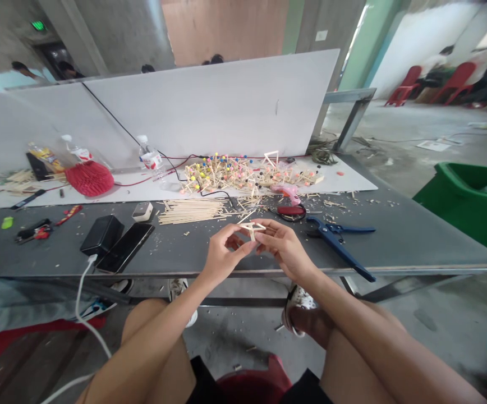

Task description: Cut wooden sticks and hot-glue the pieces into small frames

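Between my two hands, just above the table's front edge, is a small frame of pale wooden sticks point(252, 228). My left hand point(225, 251) pinches its left side with thumb and fingers. On the other side my right hand point(283, 247) grips it with thumb and fingertips. Beyond the hands lie a row of loose wooden sticks point(193, 211) and a pink glue gun point(288, 193). Blue-handled cutters point(340, 244) rest to the right of my right hand. A red-handled tool point(290, 212) lies close behind that hand.
A heap of sticks with coloured balls point(226, 173) covers the back. At left are a phone point(126, 247), a black power bank point(101, 234) with a white cable, a small white box point(142, 211), and a red bundle point(89, 178). A green bin point(449, 207) stands at right.
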`<state>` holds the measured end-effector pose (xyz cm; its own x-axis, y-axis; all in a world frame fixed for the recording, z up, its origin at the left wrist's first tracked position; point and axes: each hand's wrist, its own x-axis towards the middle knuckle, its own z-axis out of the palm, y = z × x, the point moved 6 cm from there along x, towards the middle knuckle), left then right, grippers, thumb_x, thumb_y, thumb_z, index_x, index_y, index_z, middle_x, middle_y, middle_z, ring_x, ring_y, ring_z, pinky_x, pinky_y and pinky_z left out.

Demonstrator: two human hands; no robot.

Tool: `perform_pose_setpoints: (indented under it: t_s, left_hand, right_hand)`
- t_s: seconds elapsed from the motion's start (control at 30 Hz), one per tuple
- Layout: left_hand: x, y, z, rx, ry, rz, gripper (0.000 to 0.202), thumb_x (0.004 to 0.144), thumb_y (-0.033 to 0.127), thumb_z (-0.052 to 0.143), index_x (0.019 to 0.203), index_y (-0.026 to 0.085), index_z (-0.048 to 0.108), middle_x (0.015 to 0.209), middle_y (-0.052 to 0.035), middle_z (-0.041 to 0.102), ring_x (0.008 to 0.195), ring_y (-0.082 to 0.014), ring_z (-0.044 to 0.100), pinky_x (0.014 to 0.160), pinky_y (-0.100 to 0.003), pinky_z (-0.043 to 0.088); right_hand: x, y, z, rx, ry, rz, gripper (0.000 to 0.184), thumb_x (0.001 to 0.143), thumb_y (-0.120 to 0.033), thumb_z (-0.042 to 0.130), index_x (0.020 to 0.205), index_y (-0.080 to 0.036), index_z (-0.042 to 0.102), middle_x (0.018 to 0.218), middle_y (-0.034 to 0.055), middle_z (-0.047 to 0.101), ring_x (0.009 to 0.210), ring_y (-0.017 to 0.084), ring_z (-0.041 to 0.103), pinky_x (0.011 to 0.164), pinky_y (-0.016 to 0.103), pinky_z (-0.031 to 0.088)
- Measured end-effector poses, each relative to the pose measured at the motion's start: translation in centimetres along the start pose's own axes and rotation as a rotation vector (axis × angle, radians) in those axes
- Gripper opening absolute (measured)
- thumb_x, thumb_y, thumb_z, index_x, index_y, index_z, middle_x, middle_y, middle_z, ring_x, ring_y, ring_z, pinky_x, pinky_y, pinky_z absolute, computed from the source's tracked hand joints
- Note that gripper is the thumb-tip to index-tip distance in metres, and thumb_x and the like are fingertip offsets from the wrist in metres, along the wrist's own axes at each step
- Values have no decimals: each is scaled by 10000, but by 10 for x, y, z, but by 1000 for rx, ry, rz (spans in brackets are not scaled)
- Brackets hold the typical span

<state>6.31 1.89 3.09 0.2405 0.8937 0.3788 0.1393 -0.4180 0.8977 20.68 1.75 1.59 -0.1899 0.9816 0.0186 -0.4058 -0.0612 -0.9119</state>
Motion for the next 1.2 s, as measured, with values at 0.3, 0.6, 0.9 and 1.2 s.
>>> perform_pose_setpoints:
  t_s: [0.3, 0.6, 0.9, 1.2]
  left_hand:
    - [-2, -2, 2, 10, 22, 89, 415, 785, 376, 774, 1132, 186, 650, 933, -76, 716, 635, -142, 639, 574, -258, 519]
    - [-2, -3, 3, 20, 23, 93, 442, 780, 377, 779, 1158, 192, 643, 977, -75, 696, 656, -140, 633, 577, -258, 529]
    - [-1, -2, 1, 31, 18, 59, 394, 801, 363, 760, 1145, 194, 668, 962, -65, 686, 685, -139, 624, 589, -244, 508]
    - [9, -26, -16, -221, 127, -150, 526, 824, 425, 717, 1258, 158, 587, 956, -70, 644, 612, -118, 636, 439, -194, 448]
  right_hand:
    - [-1, 5, 1, 46, 62, 30, 429, 692, -299, 793, 1084, -187, 660, 837, 18, 710, 634, 124, 590, 606, 270, 475]
    - [-3, 3, 3, 40, 94, -4, 446, 703, -276, 778, 1106, -183, 613, 813, 17, 709, 592, 113, 560, 598, 277, 442]
    - [-3, 5, 4, 23, 63, -11, 458, 724, -319, 778, 1126, -186, 602, 823, 18, 691, 645, 132, 595, 593, 270, 459]
    - [29, -31, -67, -499, 296, -240, 324, 735, -369, 720, 990, -172, 684, 828, 62, 705, 719, 203, 643, 650, 328, 513]
